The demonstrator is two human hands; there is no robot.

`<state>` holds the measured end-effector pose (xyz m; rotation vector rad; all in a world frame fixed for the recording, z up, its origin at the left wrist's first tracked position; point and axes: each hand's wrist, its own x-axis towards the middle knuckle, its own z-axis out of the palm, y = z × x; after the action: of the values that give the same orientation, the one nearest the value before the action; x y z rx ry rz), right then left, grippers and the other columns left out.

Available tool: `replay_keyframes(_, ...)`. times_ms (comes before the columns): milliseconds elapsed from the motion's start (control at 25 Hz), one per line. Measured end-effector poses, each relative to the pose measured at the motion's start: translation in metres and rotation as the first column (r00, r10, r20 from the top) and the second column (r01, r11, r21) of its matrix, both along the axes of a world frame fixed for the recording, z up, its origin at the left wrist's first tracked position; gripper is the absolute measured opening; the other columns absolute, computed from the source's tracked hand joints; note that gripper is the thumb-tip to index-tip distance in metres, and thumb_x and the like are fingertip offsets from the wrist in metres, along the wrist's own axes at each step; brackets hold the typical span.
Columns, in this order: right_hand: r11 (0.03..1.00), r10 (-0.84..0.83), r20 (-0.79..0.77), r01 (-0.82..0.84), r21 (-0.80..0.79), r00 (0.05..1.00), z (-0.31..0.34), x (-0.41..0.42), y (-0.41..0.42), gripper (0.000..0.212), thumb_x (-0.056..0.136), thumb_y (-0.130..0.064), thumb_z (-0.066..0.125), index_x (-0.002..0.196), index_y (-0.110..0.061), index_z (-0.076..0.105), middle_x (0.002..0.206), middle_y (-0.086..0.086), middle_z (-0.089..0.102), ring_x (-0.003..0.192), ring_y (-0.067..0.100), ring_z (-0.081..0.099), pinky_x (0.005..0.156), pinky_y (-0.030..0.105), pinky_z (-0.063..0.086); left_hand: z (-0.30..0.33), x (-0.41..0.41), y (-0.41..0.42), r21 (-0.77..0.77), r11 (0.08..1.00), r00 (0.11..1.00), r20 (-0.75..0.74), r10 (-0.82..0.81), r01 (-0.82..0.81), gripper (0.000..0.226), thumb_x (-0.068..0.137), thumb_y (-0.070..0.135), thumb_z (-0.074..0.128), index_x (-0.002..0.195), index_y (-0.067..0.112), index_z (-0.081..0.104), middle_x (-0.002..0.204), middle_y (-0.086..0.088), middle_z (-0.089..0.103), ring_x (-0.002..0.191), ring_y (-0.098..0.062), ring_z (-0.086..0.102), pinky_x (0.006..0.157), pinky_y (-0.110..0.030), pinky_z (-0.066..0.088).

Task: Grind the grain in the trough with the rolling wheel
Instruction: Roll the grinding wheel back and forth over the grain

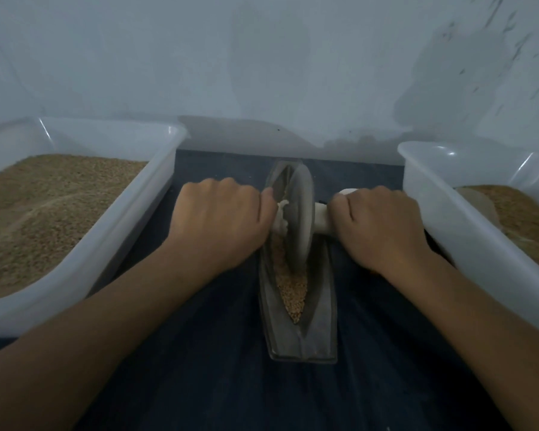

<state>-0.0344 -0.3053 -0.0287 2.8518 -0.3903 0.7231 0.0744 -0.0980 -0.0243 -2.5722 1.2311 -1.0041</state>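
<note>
Dark grey and boat-shaped, the narrow metal trough [319,309] lies lengthwise on a dark blue cloth [215,368], one end near the viewer and the other toward the pale wall [262,57]. Tan grain [293,290] fills the V-shaped channel of the trough, visible from the near tip up to the wheel. A grey metal disc wheel [299,213] stands upright on edge in the channel, in the far half of the trough, its lower rim sunk in the grain. A pale whitish axle handle [321,217] passes through the wheel's centre and sticks out on both sides. The left hand [221,219] is curled over the left end of the handle, knuckles up, its fingers clenched round it just beside the wheel. The right hand [380,225] grips the right end in the same way, a short stretch of handle showing between fist and wheel. On the left, a translucent white plastic tub [112,231] holds a deep bed of brown grain. On the right, a second translucent white tub [448,219] holds a smaller heap of similar grain.
</note>
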Motion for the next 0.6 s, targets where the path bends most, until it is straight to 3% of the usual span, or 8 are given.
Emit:
replay_keyframes(80, 0.999, -0.003, -0.009, 0.003, -0.035, 1.000, 0.005, -0.001, 0.004, 0.060, 0.086, -0.044, -0.001, 0.061, -0.015, 0.045, 0.056, -0.001, 0.044, 0.051, 0.017, 0.036, 0.051, 0.032, 0.017, -0.003, 0.001, 0.006, 0.007, 1.000, 1.000, 0.011, 0.002, -0.002, 0.026, 0.099, 0.021, 0.054, 0.075, 0.017, 0.047, 0.057, 0.003, 0.029, 0.048, -0.021, 0.026, 0.050, -0.024, 0.012)
replay_keyframes(240, 0.998, -0.020, -0.043, 0.017, -0.066, 0.999, 0.012, 0.038, -0.010, 0.065, 0.076, -0.047, -0.012, 0.074, -0.017, 0.046, 0.069, 0.001, 0.042, 0.062, 0.019, 0.039, 0.054, 0.035, 0.024, -0.006, 0.031, -0.022, -0.008, 0.999, 0.995, -0.093, 0.038, -0.039, 0.019, 0.103, 0.020, 0.034, 0.086, 0.019, 0.041, 0.071, 0.001, 0.036, 0.062, -0.023, 0.035, 0.052, -0.032, 0.021)
replay_keyframes(360, 0.997, -0.079, 0.043, 0.078, 0.022, 0.996, 0.019, 0.073, -0.024, 0.048, 0.099, -0.045, 0.019, 0.065, -0.021, 0.041, 0.062, -0.001, 0.041, 0.065, 0.021, 0.047, 0.061, 0.036, 0.034, 0.007, 0.067, -0.044, -0.039, 0.994, 0.965, -0.246, 0.093, -0.106, 0.017, 0.105, 0.018, 0.038, 0.088, 0.019, 0.041, 0.088, -0.008, 0.050, 0.084, -0.034, 0.056, 0.065, -0.040, 0.033)
replay_keyframes(440, 0.997, -0.038, 0.135, 0.028, 0.076, 0.990, 0.021, 0.084, -0.027, 0.049, 0.095, -0.042, 0.026, 0.057, -0.017, 0.043, 0.054, 0.000, 0.041, 0.052, 0.022, 0.043, 0.052, 0.031, 0.027, 0.008, 0.075, -0.048, -0.048, 0.992, 0.948, -0.303, 0.101, -0.121, 0.017, 0.105, 0.017, 0.039, 0.088, 0.020, 0.039, 0.102, -0.014, 0.059, 0.092, -0.038, 0.059, 0.069, -0.042, 0.036)
replay_keyframes(600, 0.998, -0.031, 0.153, 0.039, -0.050, 0.988, 0.013, 0.055, -0.007, 0.054, 0.092, -0.039, 0.015, 0.052, -0.015, 0.041, 0.049, 0.000, 0.038, 0.043, 0.018, 0.030, 0.049, 0.027, 0.018, -0.012, 0.046, -0.021, -0.044, 0.998, 0.992, -0.118, 0.033, -0.039, 0.015, 0.105, 0.022, 0.038, 0.091, 0.017, 0.039, 0.079, -0.004, 0.046, 0.067, -0.026, 0.045, 0.056, -0.036, 0.033)
